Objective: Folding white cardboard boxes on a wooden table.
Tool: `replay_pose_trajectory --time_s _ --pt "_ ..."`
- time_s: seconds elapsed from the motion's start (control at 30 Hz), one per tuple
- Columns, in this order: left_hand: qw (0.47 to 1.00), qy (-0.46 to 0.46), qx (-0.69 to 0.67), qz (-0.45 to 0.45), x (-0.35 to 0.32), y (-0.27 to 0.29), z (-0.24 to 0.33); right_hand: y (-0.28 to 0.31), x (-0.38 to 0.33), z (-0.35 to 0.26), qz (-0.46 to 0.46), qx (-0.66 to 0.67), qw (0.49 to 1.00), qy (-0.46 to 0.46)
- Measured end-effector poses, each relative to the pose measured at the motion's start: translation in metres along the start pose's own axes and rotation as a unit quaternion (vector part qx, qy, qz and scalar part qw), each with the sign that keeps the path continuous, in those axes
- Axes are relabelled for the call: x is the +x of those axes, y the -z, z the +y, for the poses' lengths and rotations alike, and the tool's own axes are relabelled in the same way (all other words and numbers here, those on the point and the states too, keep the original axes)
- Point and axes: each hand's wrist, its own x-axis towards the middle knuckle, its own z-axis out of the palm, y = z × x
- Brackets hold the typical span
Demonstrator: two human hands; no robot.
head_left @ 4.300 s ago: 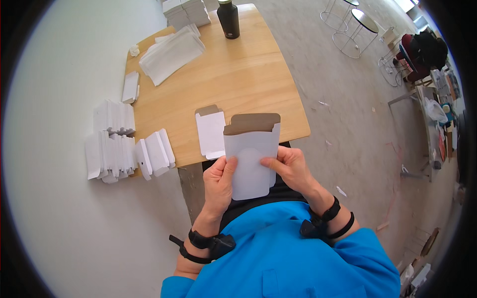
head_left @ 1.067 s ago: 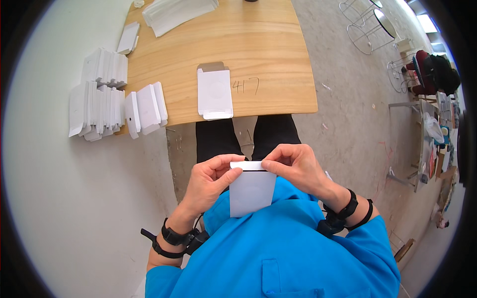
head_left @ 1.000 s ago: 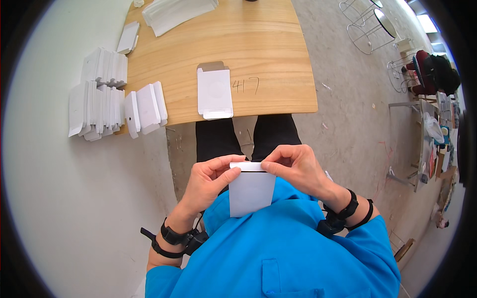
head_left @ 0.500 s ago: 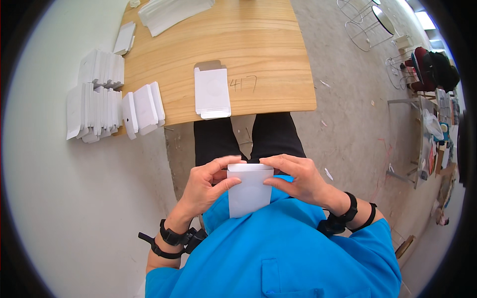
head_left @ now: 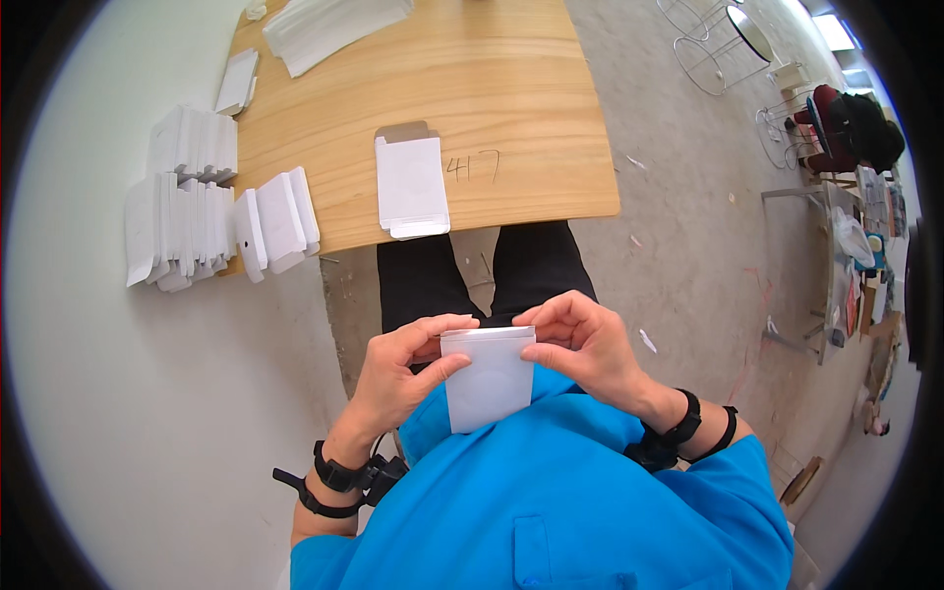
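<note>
Both hands have brought the white box (head_left: pixel 489 379) off the table (head_left: pixel 511 108) to the chest.

A wooden table (head_left: pixel 521 88) carries a flat white carton (head_left: pixel 411 185), folded white boxes (head_left: pixel 275 218) and stacked flat blanks (head_left: pixel 329 25)

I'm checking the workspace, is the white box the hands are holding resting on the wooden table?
No, both hands hold the white box near the lap, apart from the wooden table.

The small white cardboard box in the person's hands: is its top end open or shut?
Shut. The small white cardboard box shows a flat closed top edge, with both hands' fingertips pressing there; no flap sticks up.
</note>
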Motion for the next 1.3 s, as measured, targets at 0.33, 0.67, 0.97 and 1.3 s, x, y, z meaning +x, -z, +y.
replay_pose_trajectory --time_s 0.33,0.67,0.97,1.3 --pt "0.998 -0.038 0.048 0.016 -0.002 -0.002 -0.001 -0.002 -0.008 -0.003 0.040 0.049 0.998 -0.031" --pt "0.998 -0.042 0.041 0.019 -0.001 -0.002 -0.002 0.000 -0.007 -0.010 0.062 0.150 0.976 -0.147" --pt "0.995 -0.049 0.080 0.016 -0.002 0.001 -0.001 0.002 -0.001 -0.011 0.032 0.135 0.982 -0.131" --pt "0.993 -0.027 0.114 -0.012 -0.001 0.005 -0.001 0.005 0.004 -0.012 -0.033 0.130 0.983 -0.123"
